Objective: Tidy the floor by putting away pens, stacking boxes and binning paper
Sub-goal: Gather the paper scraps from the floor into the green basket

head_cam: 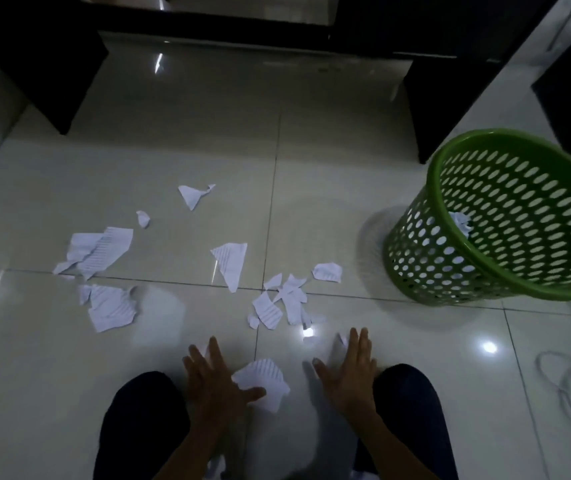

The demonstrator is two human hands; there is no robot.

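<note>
A single view is given, taken by a wide-angle camera worn on the head. The floor point(329, 168) is looked down on steeply and forward, from close above. The left hand point(213, 386) and right hand point(349, 375) are framed at the lower edge between the knees point(145, 417). The bin point(495, 133) is caught at the right edge, and dark furniture point(52, 81) along the top.

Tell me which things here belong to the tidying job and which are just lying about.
For the job: torn paper scraps on the floor; one scrap between the left hand and right hand; green basket with crumpled paper inside.
Just lying about: looped cable at the right; dark furniture behind.
</note>
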